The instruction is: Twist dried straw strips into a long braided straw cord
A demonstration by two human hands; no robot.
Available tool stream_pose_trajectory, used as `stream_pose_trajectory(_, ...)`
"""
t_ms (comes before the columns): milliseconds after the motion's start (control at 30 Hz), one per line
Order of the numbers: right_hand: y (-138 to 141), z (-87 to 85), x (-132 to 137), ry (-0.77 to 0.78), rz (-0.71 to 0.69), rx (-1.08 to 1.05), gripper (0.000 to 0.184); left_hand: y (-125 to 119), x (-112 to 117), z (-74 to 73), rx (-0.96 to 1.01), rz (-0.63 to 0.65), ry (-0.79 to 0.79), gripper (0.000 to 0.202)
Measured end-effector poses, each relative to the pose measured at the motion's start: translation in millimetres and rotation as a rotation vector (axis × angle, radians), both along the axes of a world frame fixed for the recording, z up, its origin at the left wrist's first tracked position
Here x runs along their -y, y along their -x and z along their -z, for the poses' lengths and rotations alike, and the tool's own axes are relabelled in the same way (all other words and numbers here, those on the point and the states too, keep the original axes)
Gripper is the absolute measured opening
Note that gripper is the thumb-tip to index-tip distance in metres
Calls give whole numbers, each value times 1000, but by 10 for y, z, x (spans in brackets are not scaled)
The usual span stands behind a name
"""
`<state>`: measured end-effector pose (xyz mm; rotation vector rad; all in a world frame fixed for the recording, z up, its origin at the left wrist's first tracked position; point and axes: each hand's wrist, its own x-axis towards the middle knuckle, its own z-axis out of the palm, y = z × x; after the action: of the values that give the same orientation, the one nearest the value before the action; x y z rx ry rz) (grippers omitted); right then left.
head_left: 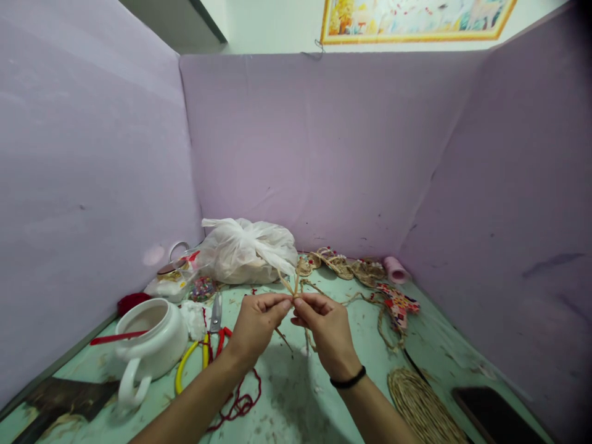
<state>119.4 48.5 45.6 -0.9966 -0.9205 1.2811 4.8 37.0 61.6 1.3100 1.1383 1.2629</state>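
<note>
Straw strands [296,285] are pinched between both hands above the middle of the table, with loose ends sticking up and hanging below. My left hand [263,320] closes thumb and forefinger on them from the left. From the right, my right hand [324,330], with a black band on its wrist, pinches the same strands; the fingertips of both hands nearly meet. A twisted straw cord [356,297] runs off to the right behind my right hand. The exact crossing of the strands is hidden by the fingertips.
At left stand a white pot [160,345], scissors [215,314], yellow-handled tool [185,364] and red yarn [243,401]. A white plastic bag [250,250] sits at the back. Woven straw pieces [340,265], a pink spool [395,270], a straw sole [420,404] and a phone [497,413] lie right.
</note>
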Motion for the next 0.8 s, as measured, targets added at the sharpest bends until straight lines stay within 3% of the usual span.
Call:
stream_pose_trajectory(100, -34, -5, -19, 42, 0, -61, 23, 35, 10, -30, 38, 58, 25, 34)
stream_pose_trajectory(267, -107, -51, -46, 174, -175, -189, 22, 182, 1, -80, 68, 356, 43, 38)
stream_pose_trajectory(333, -115, -63, -42, 191, -212, -193, 21, 228, -4, -101, -10, 404, 1, 36)
stream_pose_trajectory(467, -91, -74, -12, 205, -197, -172, 20, 242, 19, -170, -304, 175, -328, 22)
stream_pose_trajectory(567, -62, -85, 14, 198, -178, -171, 20, 198, 79, -216, -354, 92, -543, 19)
stream_pose_trajectory(633, -44, -92, 30, 178, -175, -185, 21, 155, 124, -218, -286, 147, -499, 20)
stream_pose_trajectory(700, -31, -98, 45, 155, -171, -202, 21, 112, 151, -196, -186, 184, -345, 20)
stream_pose_trajectory(800, -23, -113, 71, 121, -153, -212, 22, 76, 130, -151, -93, 143, -170, 20)
